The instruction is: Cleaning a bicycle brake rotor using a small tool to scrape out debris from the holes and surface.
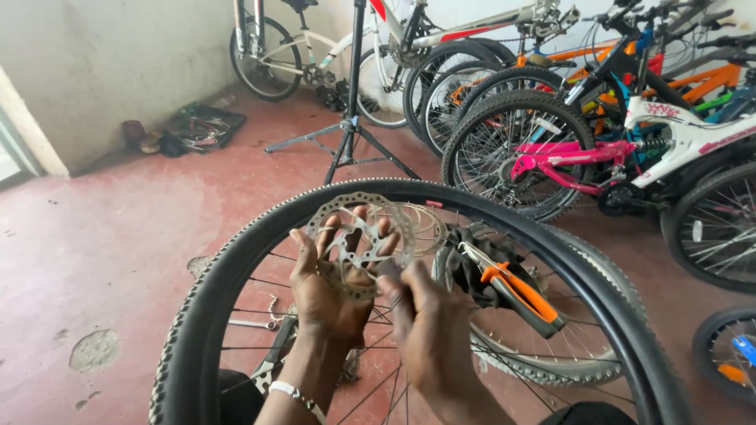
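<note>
Brake disc (358,236): round perforated steel rotor, held up just above the wheel at about 12 o'clock from the wrists; its flat face is turned toward the camera, tilted slightly back.
Long axis: none to speak of, since it is a circle; its central axis points roughly at the viewer, its plane standing near upright.
Left hand (331,295): palm behind the disc, fingers spread wide through and around its spokes, cradling it.
Right hand (429,330): at 3 o'clock of the left, fingertips pinched narrow at the disc's lower edge; whether something small sits between them I cannot tell.
Wheel (236,267): knobby tyre and spokes lying under both hands.
Risk, near: the disc looks loosely cradled, so a slip could drop it onto the spokes; its thin edge could nick a finger.
Pliers (516,295): orange-handled, resting on a dark rag at 3 o'clock; a nudge might knock them off.
Repair stand (350,118): at 12 o'clock, beyond the tyre.
Bicycles (598,134): parked at 1 to 2 o'clock, farthest back.
</note>
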